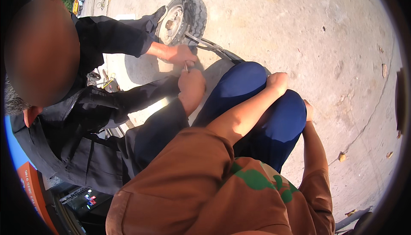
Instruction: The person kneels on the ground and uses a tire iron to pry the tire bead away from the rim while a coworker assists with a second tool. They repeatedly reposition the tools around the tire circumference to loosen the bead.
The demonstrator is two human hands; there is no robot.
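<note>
My left hand (277, 83) is closed, its knuckles up, between my two bent knees in blue trousers (246, 81). Whatever its fingers may hold is hidden. Beside the outer side of my right knee is my right hand (309, 110), mostly covered by that knee, so its fingers do not show clearly. Dark metal bars (209, 44) run from a wheel with a black tyre (197, 16) toward my left knee and pass out of sight behind it. At my left, another person's two hands (184, 55) are close together around a thin metal piece (186, 67).
The other person, in dark clothes (124, 34), crouches close on my left. Pale concrete ground (325, 55) carries a crack and dry leaves (341, 156). An orange sign (33, 192) stands at lower left; parts and tools (110, 83) lie behind the person's arms.
</note>
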